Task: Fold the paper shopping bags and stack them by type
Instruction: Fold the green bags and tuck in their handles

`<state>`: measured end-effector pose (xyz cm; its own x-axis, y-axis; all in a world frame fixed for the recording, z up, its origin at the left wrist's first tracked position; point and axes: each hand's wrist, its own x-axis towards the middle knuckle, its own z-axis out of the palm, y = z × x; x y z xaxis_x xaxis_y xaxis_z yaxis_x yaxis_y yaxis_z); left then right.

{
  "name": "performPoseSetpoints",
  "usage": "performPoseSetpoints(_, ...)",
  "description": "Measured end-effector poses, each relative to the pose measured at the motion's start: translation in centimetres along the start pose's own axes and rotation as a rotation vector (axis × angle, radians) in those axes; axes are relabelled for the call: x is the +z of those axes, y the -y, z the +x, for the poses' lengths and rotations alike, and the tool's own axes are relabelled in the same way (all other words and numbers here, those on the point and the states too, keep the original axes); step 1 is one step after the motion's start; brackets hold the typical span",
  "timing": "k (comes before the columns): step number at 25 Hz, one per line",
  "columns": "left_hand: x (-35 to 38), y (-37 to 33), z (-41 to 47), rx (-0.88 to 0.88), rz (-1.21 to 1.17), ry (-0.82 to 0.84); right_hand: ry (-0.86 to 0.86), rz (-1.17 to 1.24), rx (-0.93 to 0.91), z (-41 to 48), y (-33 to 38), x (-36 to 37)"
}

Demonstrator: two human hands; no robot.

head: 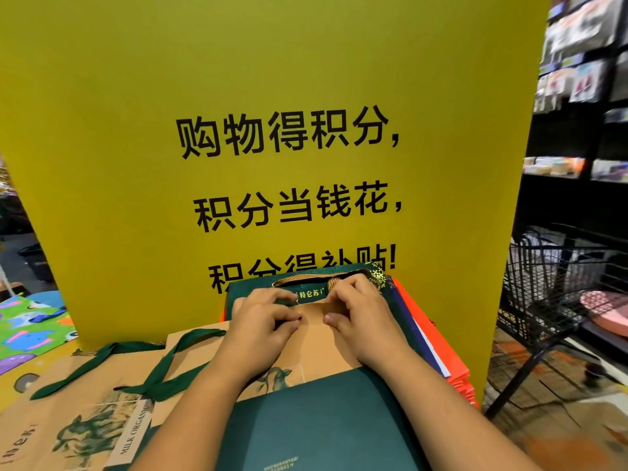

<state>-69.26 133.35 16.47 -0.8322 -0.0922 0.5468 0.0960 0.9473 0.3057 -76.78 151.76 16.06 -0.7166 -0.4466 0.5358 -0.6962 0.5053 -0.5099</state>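
One cartoon-print bag (27, 324) lies far left, then a flat kraft bag (85, 419) with green ribbon handles, likely starting that type's pile. In the middle the left hand (261, 321) and right hand (356, 317), fingers curled close together, pinch the top edge of a second kraft bag (316, 348), seemingly to set its crease. It lies between two dark green bags (306, 430), with orange bags (452, 362), uncountable, stacked at the right.

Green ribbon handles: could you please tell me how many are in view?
2. One green ribbon handle lies far left on the kraft paper bags; the other lies just right of it. More may be hidden underneath.
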Motion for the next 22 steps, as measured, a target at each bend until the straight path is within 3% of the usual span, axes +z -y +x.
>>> performPoseSetpoints(4,0.0,-0.1,-0.4,-0.031,-0.174,-0.08,0.015,0.105,-0.059,-0.1,0.4,-0.7)
performPoseSetpoints(7,0.3,-0.2,-1.0,-0.008,-0.128,-0.184,-0.013,0.186,-0.018,0.4,1.8,-1.7)
performPoseSetpoints(9,0.6,-0.2,-1.4,0.105,-0.015,-0.25,0.062,-0.049,0.043,1.9,3.6,-2.3)
performPoseSetpoints(12,0.5,-0.3,-2.0,0.208,0.095,-0.291,0.334,-0.535,0.146,4.0,6.2,-2.9)
performPoseSetpoints(16,0.9,0.0,-2.4,0.266,0.162,-0.38,0.541,-0.461,0.152,5.0,6.4,-3.1)
performPoseSetpoints(22,1.3,0.3,-2.2,0.32,0.19,-0.419,0.569,-0.288,0.091,5.3,5.3,-3.7)
